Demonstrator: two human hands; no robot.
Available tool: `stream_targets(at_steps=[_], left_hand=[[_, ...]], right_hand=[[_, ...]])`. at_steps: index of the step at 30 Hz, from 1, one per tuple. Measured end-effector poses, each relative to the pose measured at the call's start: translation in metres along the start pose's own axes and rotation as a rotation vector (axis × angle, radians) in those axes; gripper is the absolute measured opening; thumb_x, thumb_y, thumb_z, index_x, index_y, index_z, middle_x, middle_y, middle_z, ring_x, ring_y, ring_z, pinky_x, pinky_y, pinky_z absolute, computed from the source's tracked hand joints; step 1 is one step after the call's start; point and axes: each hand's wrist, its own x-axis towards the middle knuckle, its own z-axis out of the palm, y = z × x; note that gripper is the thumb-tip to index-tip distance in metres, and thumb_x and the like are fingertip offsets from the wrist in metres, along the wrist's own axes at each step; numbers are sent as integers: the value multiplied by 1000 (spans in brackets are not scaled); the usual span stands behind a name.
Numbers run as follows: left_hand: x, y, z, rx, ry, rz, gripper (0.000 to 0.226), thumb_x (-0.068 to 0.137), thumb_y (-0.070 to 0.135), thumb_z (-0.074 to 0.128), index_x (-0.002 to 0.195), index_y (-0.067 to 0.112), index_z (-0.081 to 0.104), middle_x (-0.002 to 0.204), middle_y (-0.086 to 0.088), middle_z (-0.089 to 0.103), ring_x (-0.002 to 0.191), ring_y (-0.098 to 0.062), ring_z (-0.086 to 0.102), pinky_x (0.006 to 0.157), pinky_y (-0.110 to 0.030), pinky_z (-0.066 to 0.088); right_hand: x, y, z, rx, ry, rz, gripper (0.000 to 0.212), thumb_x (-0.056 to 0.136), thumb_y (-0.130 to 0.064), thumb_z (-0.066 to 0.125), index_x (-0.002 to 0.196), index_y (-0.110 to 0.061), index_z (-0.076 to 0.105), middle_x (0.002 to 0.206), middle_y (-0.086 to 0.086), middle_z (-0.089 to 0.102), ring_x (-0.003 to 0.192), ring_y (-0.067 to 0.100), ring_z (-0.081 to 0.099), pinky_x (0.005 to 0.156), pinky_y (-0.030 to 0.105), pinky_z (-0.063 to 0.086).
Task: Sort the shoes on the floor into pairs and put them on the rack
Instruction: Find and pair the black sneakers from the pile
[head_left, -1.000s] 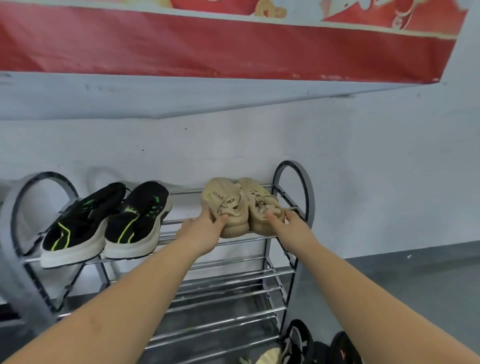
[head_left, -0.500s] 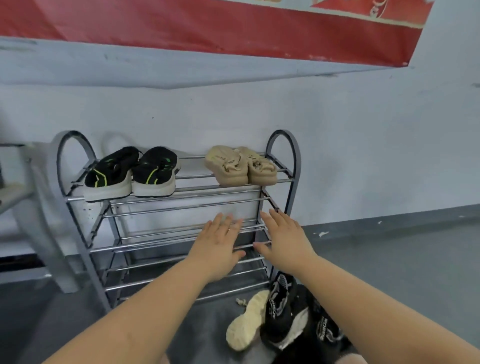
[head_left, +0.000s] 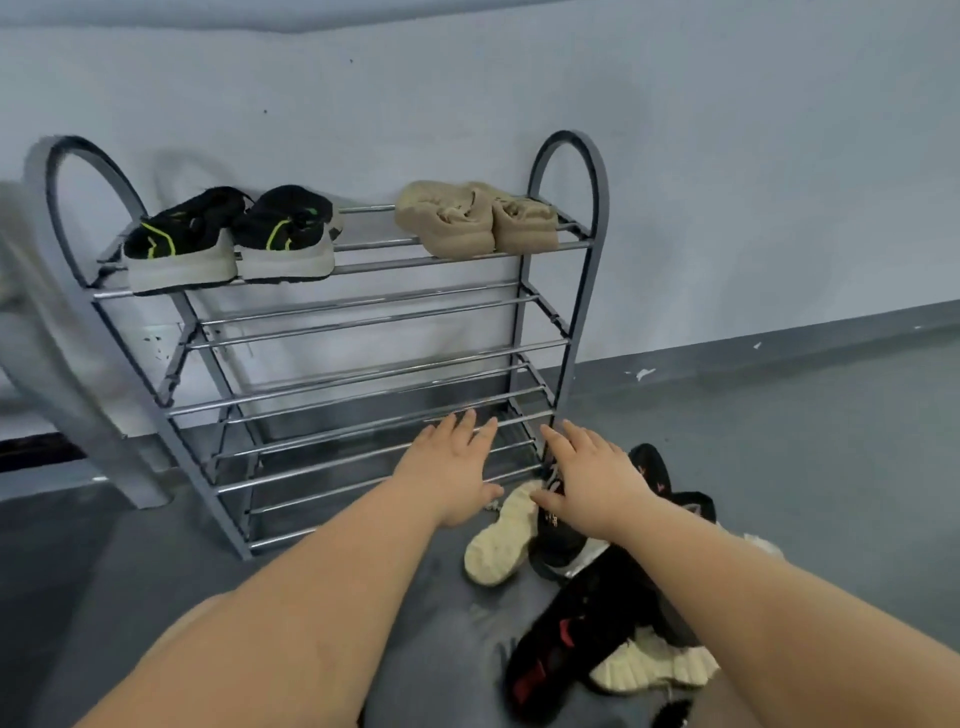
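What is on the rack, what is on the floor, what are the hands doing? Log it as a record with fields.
rack: metal shoe rack against the wall
top shelf, left: pair of black sneakers with green stripes
top shelf, right: pair of tan shoes
lower shelves: no shoes visible
floor: pile of black shoes with pale soles, right of the rack's foot
left hand: fingers straight, holding nothing
right hand: fingers spread, above the pile, holding nothing

Left hand (head_left: 451, 470), right hand (head_left: 594, 478) — outstretched, fingers straight, empty.
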Motion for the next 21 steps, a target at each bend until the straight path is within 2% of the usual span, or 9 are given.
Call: stream_targets(at_steps=[5, 11, 17, 21], left_hand=[[17, 2, -4, 139, -10, 82, 80, 95, 50, 39, 151, 19, -8, 159, -8, -12, 148, -26, -6, 121, -39, 2], [56, 16, 6, 117, -6, 93, 76, 96, 49, 36, 152, 18, -5, 160, -8, -8, 148, -26, -3, 120, -39, 3], [89, 32, 68, 54, -111, 93, 74, 96, 50, 35, 152, 18, -1, 160, -9, -4, 148, -26, 0, 120, -39, 4], [113, 38, 104, -7, -201, 87, 73, 96, 49, 35, 152, 18, 0, 160, -9, -4, 148, -26, 1, 120, -39, 4]], right_hand=[[3, 34, -7, -89, -14, 67, 81, 92, -54, 44, 153, -22, 2, 160, 11, 6, 148, 28, 9, 120, 44, 15], [25, 71, -8, -65, 9, 152, 77, 93, -52, 45, 153, -20, 10, 157, 11, 20, 144, 30, 22, 117, 44, 22], [48, 96, 45, -42, -97, 198, 75, 93, -52, 45, 152, -19, 14, 153, 10, 28, 140, 31, 28, 114, 45, 26], [63, 112, 88, -46, -164, 200, 72, 93, -51, 44, 151, -19, 18, 152, 9, 28, 140, 30, 27, 115, 44, 24]])
